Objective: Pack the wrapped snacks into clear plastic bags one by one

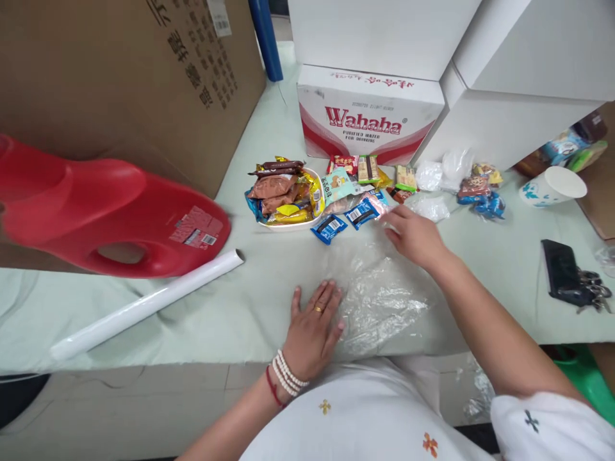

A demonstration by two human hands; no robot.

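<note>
My left hand (314,326) lies flat with fingers spread, palm down on the tabletop (230,314), its fingertips touching the near edge of a crumpled clear plastic bag (384,294). My right hand (414,237) reaches over the far side of that bag, fingertips at a pink packet (376,206) among the loose snack packets (358,211). I cannot tell whether the fingers pinch it or only touch it.

Just left of the packets, a white bowl (288,225) is heaped with more wrapped snacks. Behind stands a red-and-white water carton (369,118) under white boxes (504,77).

The tabletop wears a pale green cloth. On its left lie a red jug (110,211) on its side and a white roll (144,304), with a big cardboard box (120,70) behind. To the right sit a paper cup (552,186), a phone (560,269) and keys (594,296).
</note>
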